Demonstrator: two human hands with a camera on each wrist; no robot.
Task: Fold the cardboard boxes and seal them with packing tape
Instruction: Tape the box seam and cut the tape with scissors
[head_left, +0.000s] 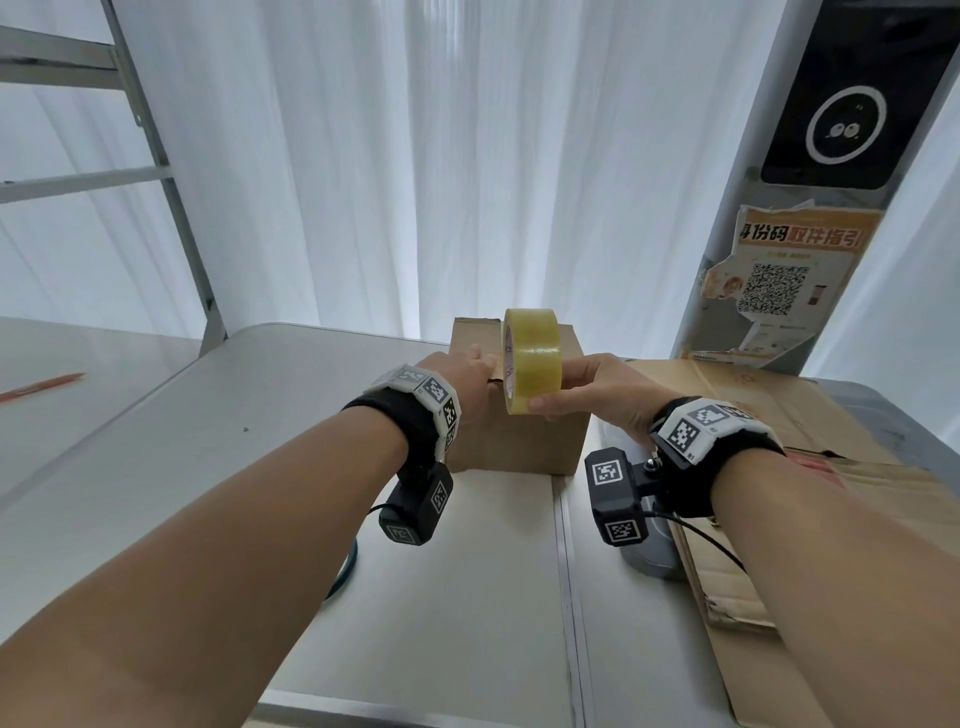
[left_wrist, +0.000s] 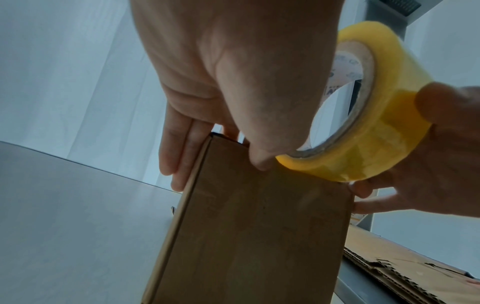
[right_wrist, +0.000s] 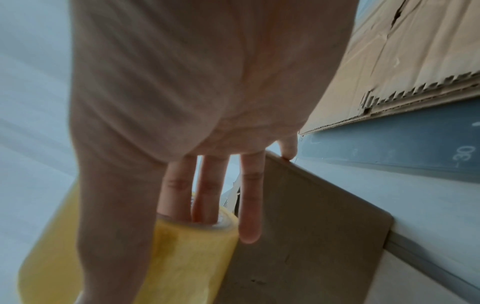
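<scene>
Tape start at the box edge

Fingers of the right hand (head_left: 597, 392) are hooked through the core of the yellow tape roll (head_left: 531, 361), with the thumb clamped on its outer face, so the roll is gripped upright above the box. The left hand (head_left: 460, 371) is laid against the top left of the cardboard box (head_left: 519, 436), its fingers straight down the side and the thumb pressed at the near top edge beside the roll. The box is stood on the grey table (head_left: 208, 467), and flattened cardboard (head_left: 779, 410) is spread to the right. Whether a free tape end is stuck down cannot be told. If the thumb is lifted too early, the end is likely to peel off; a tilted roll would probably run the strip off the seam.
</scene>
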